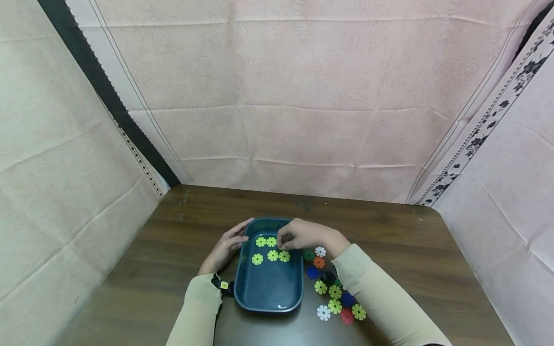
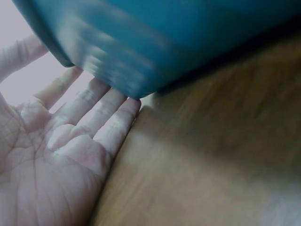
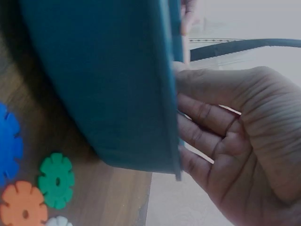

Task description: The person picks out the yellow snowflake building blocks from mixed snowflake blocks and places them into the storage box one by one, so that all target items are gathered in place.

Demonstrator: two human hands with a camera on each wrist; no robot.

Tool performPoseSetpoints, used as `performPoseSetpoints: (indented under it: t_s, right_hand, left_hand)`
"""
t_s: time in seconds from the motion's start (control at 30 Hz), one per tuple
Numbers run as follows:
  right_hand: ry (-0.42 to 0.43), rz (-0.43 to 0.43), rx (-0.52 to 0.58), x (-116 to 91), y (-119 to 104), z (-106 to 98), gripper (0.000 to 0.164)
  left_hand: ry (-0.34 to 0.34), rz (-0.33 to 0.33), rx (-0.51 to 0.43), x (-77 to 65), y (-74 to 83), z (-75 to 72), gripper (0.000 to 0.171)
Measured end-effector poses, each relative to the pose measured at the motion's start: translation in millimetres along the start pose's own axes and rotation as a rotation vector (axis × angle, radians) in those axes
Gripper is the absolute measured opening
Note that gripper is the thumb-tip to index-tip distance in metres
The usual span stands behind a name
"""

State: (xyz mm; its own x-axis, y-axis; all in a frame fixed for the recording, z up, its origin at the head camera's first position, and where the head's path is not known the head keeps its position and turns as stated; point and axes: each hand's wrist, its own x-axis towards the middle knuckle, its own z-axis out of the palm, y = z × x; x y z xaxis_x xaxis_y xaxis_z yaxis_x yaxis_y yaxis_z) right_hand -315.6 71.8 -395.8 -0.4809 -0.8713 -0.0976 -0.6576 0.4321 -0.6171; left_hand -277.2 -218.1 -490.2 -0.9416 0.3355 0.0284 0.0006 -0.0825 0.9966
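A dark teal tray lies on the table, with several yellow-green notched flower discs in two rows on its floor. At the tray's upper left corner, my left hand rests with its fingers extended along the outer wall and the thumb near the rim. In the left wrist view its fingertips touch the tray's side. My right hand reaches over the right rim, thumb and fingers bent down close to the upper discs. In the right wrist view the tray wall hides these fingertips; I cannot tell what they hold.
Right of the tray lies a loose group of flower discs, among them a white disc, a red disc, an orange disc, a blue disc and a green disc. Pale cloth hangs behind the wooden table.
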Motion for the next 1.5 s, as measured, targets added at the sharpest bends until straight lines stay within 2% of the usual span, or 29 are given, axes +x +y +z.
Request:
performPoseSetpoints:
  t_s: [0.23,0.53,0.67,0.8,0.93,1.1,1.23,1.5]
  right_hand:
    - [0.074,-0.044,0.057,-17,1,-1,0.009]
    - [0.256,-0.049,0.127,-61,8,0,0.017]
    - [0.348,-0.047,0.135,-83,16,7,0.014]
    - [0.418,-0.069,0.151,-105,26,24,0.008]
    - [0.410,-0.083,0.157,-124,33,48,0.010]
    - [0.372,-0.052,0.045,-137,34,69,0.017]
    - [0.353,-0.012,-0.002,-140,37,81,0.019]
    - [0.318,0.018,0.031,-143,44,92,0.021]
  left_hand:
    - [0.002,-0.001,0.000,-1.0,-1.5,0.4,0.053]
    - [-0.001,0.004,-0.005,0.7,1.2,-0.6,0.052]
    - [0.003,0.000,0.000,1.1,2.0,-1.0,0.052]
    - [0.003,0.002,-0.003,0.9,1.3,-0.4,0.052]
    - [-0.005,0.007,-0.003,0.6,1.2,-0.1,0.052]
    - [-0.008,0.016,0.003,0.1,1.6,-2.5,0.053]
    - [-0.005,0.015,0.012,0.0,1.7,-3.1,0.053]
    - [-0.008,0.007,0.007,0.6,-0.2,-0.3,0.053]
